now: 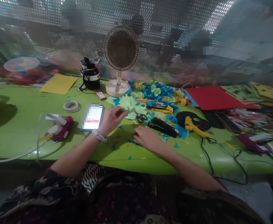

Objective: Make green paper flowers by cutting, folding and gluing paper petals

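Note:
My left hand (113, 119), with a white watch at its wrist, is raised between the phone and the paper pieces. Its thumb and fingers are pinched together; anything between them is too small to make out. Just beyond its fingertips lies light green cut paper (128, 104). My right hand (147, 138) rests low over the table, fingers loosely bent and slightly apart, nothing visible in them. Under its edge lies a dark blue beaded or twisted strip (134, 142). Black-handled scissors (141, 118) and a black stapler (163, 127) lie close beyond it.
A lit phone (93, 117), tape roll (71, 106) and purple power strip (63, 129) lie left. Behind stand a fan (121, 48) and black bottle (91, 77). A heap of folded paper (157, 90), yellow glue gun (193, 126) with cord, and red sheet (217, 97) occupy the right.

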Demonstrator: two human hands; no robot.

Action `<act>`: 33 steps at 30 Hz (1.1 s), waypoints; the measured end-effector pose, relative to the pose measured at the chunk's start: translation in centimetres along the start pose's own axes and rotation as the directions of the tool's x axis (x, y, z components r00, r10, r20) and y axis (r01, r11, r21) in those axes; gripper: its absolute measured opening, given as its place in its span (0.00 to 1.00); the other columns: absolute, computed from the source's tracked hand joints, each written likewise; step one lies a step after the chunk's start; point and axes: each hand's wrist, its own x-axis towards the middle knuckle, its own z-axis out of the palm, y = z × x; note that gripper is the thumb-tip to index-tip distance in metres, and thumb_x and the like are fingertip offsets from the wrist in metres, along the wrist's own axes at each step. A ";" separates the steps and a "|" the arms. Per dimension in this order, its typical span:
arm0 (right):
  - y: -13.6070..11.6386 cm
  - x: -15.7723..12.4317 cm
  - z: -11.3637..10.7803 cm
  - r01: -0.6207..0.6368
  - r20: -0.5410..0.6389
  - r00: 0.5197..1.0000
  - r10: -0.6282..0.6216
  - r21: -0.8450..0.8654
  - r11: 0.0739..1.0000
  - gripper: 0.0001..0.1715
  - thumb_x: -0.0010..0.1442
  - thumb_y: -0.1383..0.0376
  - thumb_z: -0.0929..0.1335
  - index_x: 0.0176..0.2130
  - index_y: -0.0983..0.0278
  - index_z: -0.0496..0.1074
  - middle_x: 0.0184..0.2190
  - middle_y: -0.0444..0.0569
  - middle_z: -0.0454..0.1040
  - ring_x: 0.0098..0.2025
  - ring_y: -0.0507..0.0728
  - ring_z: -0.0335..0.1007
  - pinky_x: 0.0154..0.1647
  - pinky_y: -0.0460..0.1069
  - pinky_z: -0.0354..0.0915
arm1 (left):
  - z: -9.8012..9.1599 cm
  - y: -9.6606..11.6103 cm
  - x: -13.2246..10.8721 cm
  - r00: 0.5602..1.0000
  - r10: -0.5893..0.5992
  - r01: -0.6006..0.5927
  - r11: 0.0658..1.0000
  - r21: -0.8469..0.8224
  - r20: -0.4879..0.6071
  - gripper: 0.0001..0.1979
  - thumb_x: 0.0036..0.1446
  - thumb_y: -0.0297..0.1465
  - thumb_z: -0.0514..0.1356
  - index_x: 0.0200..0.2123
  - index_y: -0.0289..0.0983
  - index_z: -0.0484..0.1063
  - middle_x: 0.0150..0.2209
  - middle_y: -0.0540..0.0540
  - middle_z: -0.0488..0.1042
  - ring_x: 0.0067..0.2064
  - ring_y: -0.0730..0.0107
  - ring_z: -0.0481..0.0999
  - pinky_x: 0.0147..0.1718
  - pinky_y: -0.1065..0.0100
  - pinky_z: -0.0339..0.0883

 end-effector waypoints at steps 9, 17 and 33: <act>1.8 0.4 -0.7 0.133 -0.229 0.967 -0.109 0.092 0.987 0.05 0.64 0.69 0.67 0.38 0.65 0.74 0.37 0.51 0.76 0.39 0.57 0.72 0.38 0.49 0.62 | 0.1 0.0 -0.2 0.997 -0.031 0.026 0.997 0.068 0.071 0.11 0.57 0.38 0.62 0.33 0.36 0.73 0.30 0.45 0.79 0.33 0.66 0.79 0.33 0.67 0.72; 2.3 0.3 -4.7 0.271 -0.556 0.817 -0.154 0.133 0.953 0.06 0.63 0.65 0.68 0.34 0.64 0.74 0.33 0.50 0.73 0.39 0.58 0.68 0.41 0.52 0.61 | 0.0 1.3 -0.6 0.983 0.007 -0.018 0.998 0.056 0.184 0.09 0.56 0.36 0.63 0.34 0.35 0.72 0.28 0.45 0.79 0.29 0.71 0.77 0.27 0.72 0.70; 2.2 0.7 -4.2 0.254 -0.563 0.823 -0.081 0.238 0.937 0.03 0.61 0.68 0.69 0.33 0.63 0.74 0.48 0.54 0.74 0.52 0.61 0.67 0.54 0.58 0.61 | 0.2 2.2 -1.1 0.940 0.293 -0.332 0.907 0.261 0.176 0.01 0.57 0.27 0.61 0.32 0.36 0.73 0.28 0.47 0.76 0.28 0.73 0.74 0.26 0.72 0.67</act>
